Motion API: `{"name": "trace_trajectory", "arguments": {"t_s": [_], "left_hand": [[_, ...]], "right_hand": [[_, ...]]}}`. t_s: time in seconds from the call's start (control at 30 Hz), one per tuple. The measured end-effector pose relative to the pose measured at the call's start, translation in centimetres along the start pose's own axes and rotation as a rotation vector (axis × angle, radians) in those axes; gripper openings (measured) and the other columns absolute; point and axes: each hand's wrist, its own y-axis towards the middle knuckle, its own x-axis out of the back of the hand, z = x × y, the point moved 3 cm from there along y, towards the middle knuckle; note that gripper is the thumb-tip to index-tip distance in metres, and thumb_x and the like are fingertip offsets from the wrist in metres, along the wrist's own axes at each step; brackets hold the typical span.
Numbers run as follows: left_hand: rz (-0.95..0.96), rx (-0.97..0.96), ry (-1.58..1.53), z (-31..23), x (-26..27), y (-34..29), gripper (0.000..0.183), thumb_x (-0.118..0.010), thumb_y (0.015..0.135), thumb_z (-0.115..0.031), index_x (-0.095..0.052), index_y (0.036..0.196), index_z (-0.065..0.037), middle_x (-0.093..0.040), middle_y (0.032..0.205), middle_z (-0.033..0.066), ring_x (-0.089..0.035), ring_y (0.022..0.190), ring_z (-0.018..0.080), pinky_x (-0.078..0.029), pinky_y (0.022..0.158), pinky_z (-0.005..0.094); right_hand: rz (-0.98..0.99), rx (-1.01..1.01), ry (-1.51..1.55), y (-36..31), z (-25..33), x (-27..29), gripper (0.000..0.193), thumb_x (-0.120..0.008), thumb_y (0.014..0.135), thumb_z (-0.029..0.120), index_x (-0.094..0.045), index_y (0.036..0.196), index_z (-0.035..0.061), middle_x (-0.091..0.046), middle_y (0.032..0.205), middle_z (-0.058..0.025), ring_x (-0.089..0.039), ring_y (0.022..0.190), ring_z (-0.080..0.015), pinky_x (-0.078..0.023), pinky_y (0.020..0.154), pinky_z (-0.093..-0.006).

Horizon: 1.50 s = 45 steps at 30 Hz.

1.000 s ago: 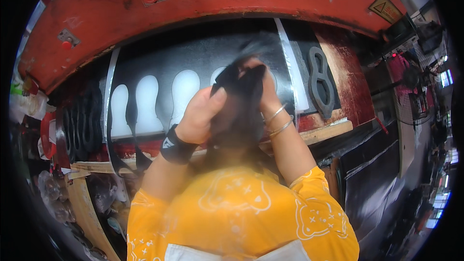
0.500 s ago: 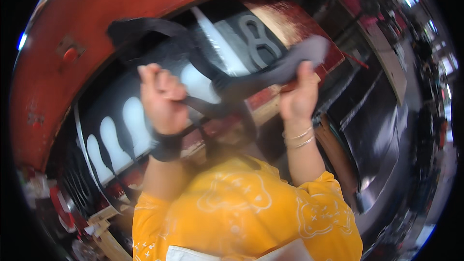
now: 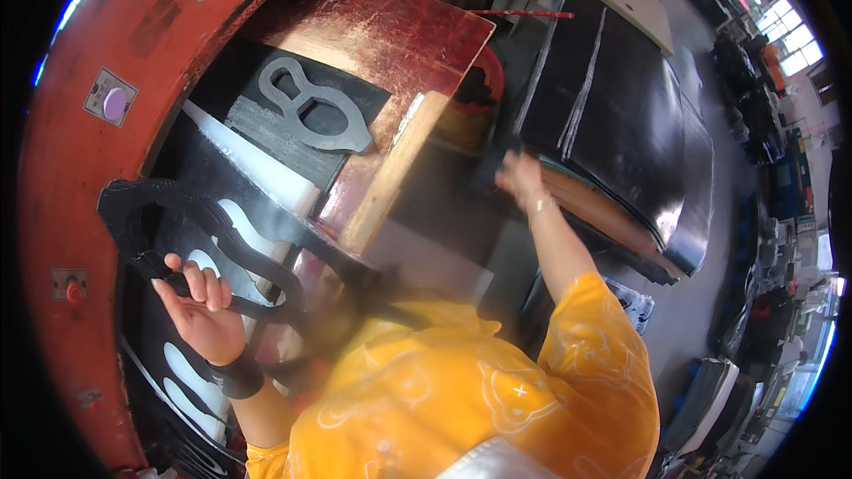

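My left hand [image 3: 206, 306] is closed on a black sheet offcut [image 3: 235, 244] with large rounded cut-outs, its fingers curled round one of the narrow strips. The offcut hangs over the left side of the bench, partly covering white sole-shaped pieces [image 3: 197, 399]. My right arm reaches far out to the right. The right hand [image 3: 524, 176] is beside the near left corner of a stack of black sheets [image 3: 612, 115]. Its fingers are blurred, and a dark smear next to them is too unclear to name.
A grey sole-shaped cutting die [image 3: 344, 137] lies on black sheet on a worn red board [image 3: 399, 27] with a wooden edge strip [image 3: 390, 177]. An orange machine body [image 3: 67, 186] with buttons curves along the left. A red-rimmed bin [image 3: 493, 80] stands behind the board.
My right hand has come away from the offcut and the dark sole-shaped pieces it held, swinging right. My left hand still holds the offcut, now further left and lower. The view has turned right.
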Motion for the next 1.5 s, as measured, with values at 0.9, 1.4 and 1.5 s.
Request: {"name": "trace_trajectory", "arguments": {"t_s": [0.9,1.4,1.5], "left_hand": [[-0.807,-0.409,0.318,-30.1,23.3,-34.2,0.03,-0.044,0.1,-0.031,-0.046,0.116,-0.005,-0.037,0.064,-0.0038,-0.029,0.039,0.0025,-0.024,0.034,0.0181],[-1.79,0.24,1.986,-36.2,52.6,-43.2,0.07,-0.06,0.085,-0.041,-0.036,0.14,-0.004,-0.044,0.137,0.0225,-0.036,0.131,0.0372,-0.028,0.109,0.042],[-1.373,-0.426,1.465,-34.6,43.9,-41.6,0.038,-0.058,0.091,-0.021,-0.053,0.123,-0.001,-0.063,0.104,0.0172,-0.062,0.094,0.0236,-0.048,0.084,0.0335]], "right_hand": [[1.628,0.533,-0.204,-46.3,-0.1,-40.5,0.027,-0.055,0.091,0.013,-0.056,0.113,-0.0038,-0.062,0.108,-0.013,-0.062,0.088,-0.0189,-0.049,0.078,-0.0309],[0.908,1.046,-0.725,-31.7,3.4,-36.4,0.031,-0.052,0.093,0.006,-0.054,0.121,-0.0047,-0.06,0.115,-0.0119,-0.056,0.108,-0.0198,-0.042,0.096,-0.0309],[0.54,1.1,-0.948,-24.8,6.3,-31.5,0.048,-0.056,0.092,0.013,-0.041,0.134,-0.0036,-0.049,0.129,-0.0188,-0.051,0.114,-0.0253,-0.038,0.1,-0.0344]]}}
